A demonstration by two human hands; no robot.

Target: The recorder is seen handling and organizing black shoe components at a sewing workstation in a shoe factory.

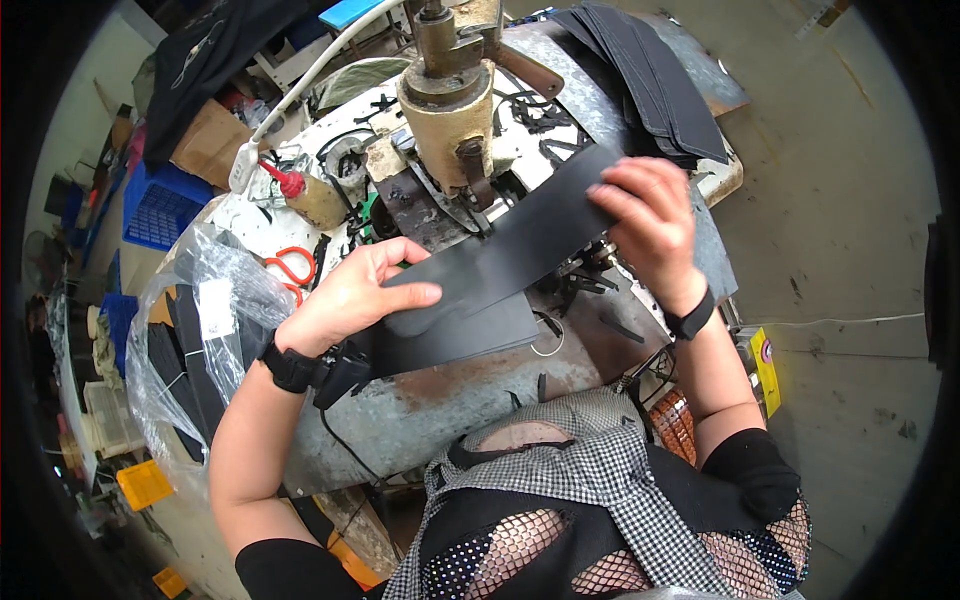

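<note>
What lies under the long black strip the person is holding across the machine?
Under the black strip lies a wider dark sheet on the rusty machine top. The left hand and right hand hold the strip's ends. The strip hides the machine's foot.

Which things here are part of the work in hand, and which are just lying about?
In use:
- long black leather strip, held by left hand and right hand
- beige metal machine head
- stack of black cut leather pieces

Lying about:
- orange-handled scissors
- clear plastic bag
- blue plastic crate
</note>
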